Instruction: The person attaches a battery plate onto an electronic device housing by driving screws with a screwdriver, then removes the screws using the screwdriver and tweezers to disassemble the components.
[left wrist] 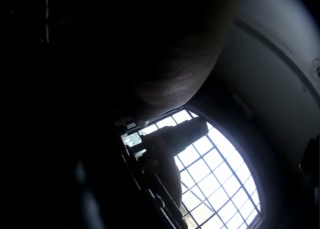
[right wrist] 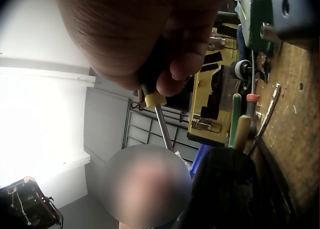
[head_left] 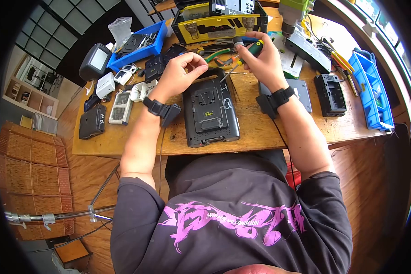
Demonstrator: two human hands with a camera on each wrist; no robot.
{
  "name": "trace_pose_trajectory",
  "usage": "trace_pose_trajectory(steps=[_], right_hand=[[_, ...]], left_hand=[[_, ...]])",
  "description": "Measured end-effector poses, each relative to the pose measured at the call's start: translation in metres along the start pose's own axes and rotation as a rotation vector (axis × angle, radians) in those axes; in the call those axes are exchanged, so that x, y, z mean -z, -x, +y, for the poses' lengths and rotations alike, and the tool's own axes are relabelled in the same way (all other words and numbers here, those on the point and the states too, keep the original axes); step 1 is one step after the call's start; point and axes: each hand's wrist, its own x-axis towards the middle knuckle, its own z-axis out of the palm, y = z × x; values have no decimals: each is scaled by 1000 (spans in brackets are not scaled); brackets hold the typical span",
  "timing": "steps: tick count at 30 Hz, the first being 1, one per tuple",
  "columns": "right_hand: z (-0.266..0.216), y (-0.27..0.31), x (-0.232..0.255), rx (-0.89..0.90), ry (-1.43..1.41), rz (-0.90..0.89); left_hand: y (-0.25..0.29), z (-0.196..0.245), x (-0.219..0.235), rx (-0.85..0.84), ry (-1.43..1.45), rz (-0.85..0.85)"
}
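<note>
Head view: right hand (head_left: 265, 57) grips screwdriver (head_left: 247, 50); left hand's (head_left: 182, 73) grip unclear.

**Cluttered wooden workbench**

The scuffed wooden workbench (head_left: 255, 130) carries a flat black monitor panel (head_left: 210, 112) lying face-down at centre — blue plastic bins (head_left: 141, 45) at both ends, a yellow-and-black toolbox (head_left: 219, 20) at the back.

right hand (right wrist: 150, 39) fills the top of the shot, fingers (right wrist: 187, 64) wrapped round a screwdriver (right wrist: 159, 109) with a yellow collar and a bare metal shaft pointing down. behind it there's a yellow and black toolbox (right wrist: 212, 104), plus a few tool handles (green, orange, cream) (right wrist: 240, 124) lying on the wooden bench (right wrist: 295, 119). a black device (right wrist: 230, 189) sits at the bottom, mostly in shadow
</note>
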Motion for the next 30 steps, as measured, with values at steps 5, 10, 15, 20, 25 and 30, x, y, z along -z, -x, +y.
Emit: trace_pose_trajectory(steps=[5, 10, 15, 20, 25, 30], right_hand=[[4, -2, -2, 26, 14, 22], [9, -3, -3, 61, 12, -13], [6, -2, -9, 61, -50, 56], [5, -1, -11, 53, -46, 58], [6, 0, -14, 102, -45, 49], [2, 5, -20, 147, -91, -83]], left_hand=[[15, -11, -12, 67, 74, 61], [28, 6, -12, -7, 24, 32], [30, -5, -14, -25, 77, 45], [32, -8, -11, -115, 25, 82], [32, -10, -12, -137, 3, 90], [32, -13, -13, -130, 2, 88]])
